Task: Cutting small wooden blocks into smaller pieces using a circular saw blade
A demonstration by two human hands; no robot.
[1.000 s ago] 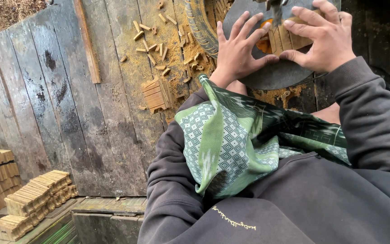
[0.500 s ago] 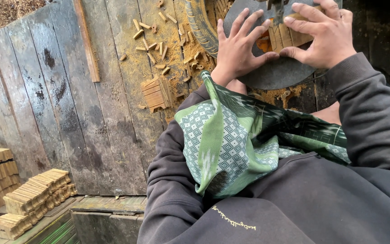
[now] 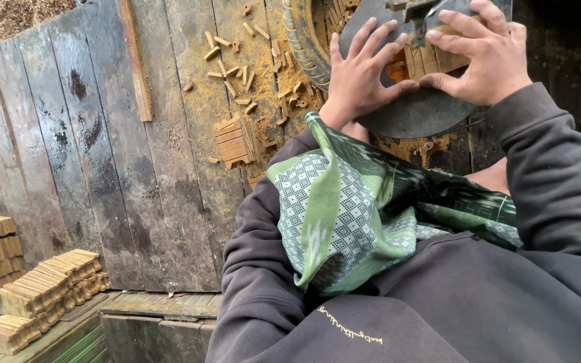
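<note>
The person's left hand (image 3: pixel 361 77) lies flat with its fingers spread on a round dark grey metal plate (image 3: pixel 415 114). It grips nothing, it just presses down. The right hand (image 3: pixel 482 57) also rests on the plate, fingers bent over a row of short light brown wooden sticks (image 3: pixel 432 60) lying side by side on the plate, between the two hands. The thumbs almost meet below the sticks. A small grey metal part (image 3: pixel 415 10) sits above the sticks at the top edge.

The plate sits on a worktop of old grey wooden planks (image 3: pixel 102 148) dusted with yellow sawdust. Part of a black rubber tyre (image 3: pixel 304 40) curves just left of the plate. Loose little wood bits (image 3: pixel 237 50) lie scattered near it, and a small bunch of sticks (image 3: pixel 237 141) lies below them. A green and white patterned cloth (image 3: pixel 351 215) covers the person's lap. Neat stacks of cut sticks (image 3: pixel 42 289) stand at the lower left
</note>
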